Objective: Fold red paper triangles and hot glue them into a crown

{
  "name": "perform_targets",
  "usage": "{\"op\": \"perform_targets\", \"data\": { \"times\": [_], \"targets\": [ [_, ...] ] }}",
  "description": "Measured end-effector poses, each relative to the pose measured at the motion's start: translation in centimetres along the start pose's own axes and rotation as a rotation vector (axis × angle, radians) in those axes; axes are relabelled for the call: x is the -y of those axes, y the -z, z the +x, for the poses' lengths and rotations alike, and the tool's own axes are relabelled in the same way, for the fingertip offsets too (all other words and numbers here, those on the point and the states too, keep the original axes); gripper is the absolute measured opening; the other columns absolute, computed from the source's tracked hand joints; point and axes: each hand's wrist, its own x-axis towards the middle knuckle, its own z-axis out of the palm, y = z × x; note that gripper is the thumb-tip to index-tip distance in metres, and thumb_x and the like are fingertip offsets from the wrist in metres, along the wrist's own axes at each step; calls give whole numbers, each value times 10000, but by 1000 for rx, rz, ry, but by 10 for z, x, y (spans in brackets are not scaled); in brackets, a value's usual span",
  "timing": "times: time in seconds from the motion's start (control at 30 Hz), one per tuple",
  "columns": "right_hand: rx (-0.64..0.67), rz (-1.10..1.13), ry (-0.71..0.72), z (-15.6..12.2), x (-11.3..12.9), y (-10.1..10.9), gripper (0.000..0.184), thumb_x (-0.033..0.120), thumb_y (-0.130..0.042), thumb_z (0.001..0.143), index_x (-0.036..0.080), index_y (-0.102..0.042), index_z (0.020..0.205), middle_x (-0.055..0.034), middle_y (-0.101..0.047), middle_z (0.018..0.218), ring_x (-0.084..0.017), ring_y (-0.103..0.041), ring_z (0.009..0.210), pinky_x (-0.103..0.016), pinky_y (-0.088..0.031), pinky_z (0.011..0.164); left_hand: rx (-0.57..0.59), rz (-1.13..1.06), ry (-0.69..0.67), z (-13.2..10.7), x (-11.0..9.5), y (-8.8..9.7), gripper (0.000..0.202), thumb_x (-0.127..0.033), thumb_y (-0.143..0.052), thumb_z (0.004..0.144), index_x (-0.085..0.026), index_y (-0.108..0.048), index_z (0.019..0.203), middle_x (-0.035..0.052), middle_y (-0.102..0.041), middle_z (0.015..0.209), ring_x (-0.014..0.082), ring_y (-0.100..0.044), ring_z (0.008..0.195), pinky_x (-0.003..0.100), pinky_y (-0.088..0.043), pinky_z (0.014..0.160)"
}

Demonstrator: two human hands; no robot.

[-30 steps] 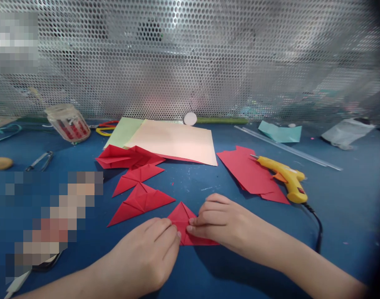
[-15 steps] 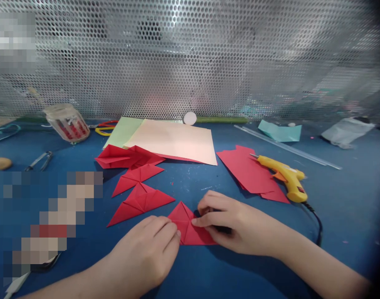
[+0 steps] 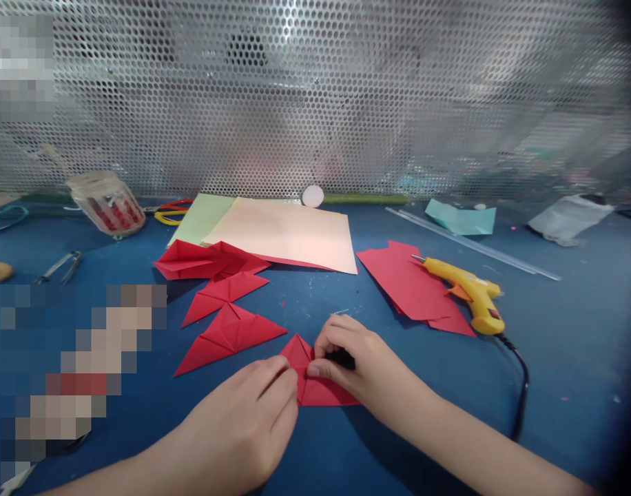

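Note:
Between my hands a folded red paper (image 3: 320, 394) lies on the blue table, its pointed top facing away from me. My left hand (image 3: 243, 413) has its fingers curled together on the paper's left side, hiding that part. On the right side, my right hand (image 3: 351, 355) pinches at the fold near the middle, thumb and bent fingers close together. Just beyond my left hand lie two finished-looking folded red triangles, a nearer one (image 3: 230, 334) and a farther one (image 3: 222, 296). More folded red paper (image 3: 207, 260) sits behind them.
A yellow glue gun (image 3: 465, 289) rests on red paper sheets (image 3: 403, 282) at right, its black cord (image 3: 525, 393) trailing nearer. Cream paper (image 3: 289, 231), green paper (image 3: 202, 217), a tilted glass jar (image 3: 109, 207) and clear glue sticks (image 3: 475, 244) lie along the perforated metal screen (image 3: 315, 89).
My right hand has shifted slightly left and its fingers have curled in more over the folded paper. My left hand stays on the paper's left side. The whole view has slid a little.

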Motion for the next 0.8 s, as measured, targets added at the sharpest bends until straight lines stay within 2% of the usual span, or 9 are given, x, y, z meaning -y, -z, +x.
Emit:
{"op": "perform_targets", "data": {
  "times": [0.1, 0.2, 0.37, 0.5, 0.6, 0.8],
  "targets": [
    [-11, -5, -14, 1, 1, 0, 254, 81, -743, 769, 189, -547, 649, 30, -557, 695, -127, -528, 679, -222, -435, 586, 3, 4, 7, 0, 0, 0, 424, -6, -282, 952, -81, -694, 887, 97, -727, 908, 216, -648, 868, 312, -527, 775],
    [-18, -13, 12, 0, 2, 0, 199, 59, -738, 762, 198, -596, 739, 32, -561, 711, -131, -541, 684, -227, -455, 595, 7, 13, 22, 1, 0, 1, 429, 6, -275, 947, -77, -692, 884, 95, -733, 875, 209, -658, 828, 307, -528, 767],
    [4, -42, 164, -9, 6, -4, 206, 31, -540, 905, 206, -640, 866, -19, -637, 879, -153, -571, 829, -292, -489, 763, -12, 0, 41, 5, 1, 1, 494, 15, -226, 966, -95, -689, 837, 60, -735, 799, 169, -665, 747, 262, -520, 751],
    [-26, -179, 341, -16, 10, -7, 243, 85, -431, 979, 168, -659, 961, -53, -663, 899, -174, -575, 826, -321, -499, 771, -22, 6, 51, 6, 0, 0, 507, 15, -213, 975, -105, -683, 830, 42, -735, 786, 152, -663, 739, 240, -509, 757],
    [-74, -315, 420, -19, 13, -9, 285, 81, -386, 989, 129, -667, 973, -71, -685, 886, -186, -596, 817, -327, -521, 779, -20, 41, 72, 3, -4, -2, 486, 19, -217, 961, -102, -674, 850, 55, -732, 810, 162, -659, 764, 248, -503, 766],
    [-86, -552, 468, -19, 14, -12, 246, 2, -476, 903, 126, -685, 942, -53, -688, 803, -192, -603, 716, -318, -517, 693, 5, 164, 155, -2, -11, -2, 442, 70, -240, 868, -76, -654, 916, 90, -711, 800, 210, -637, 761, 303, -480, 763]
  ]
}}
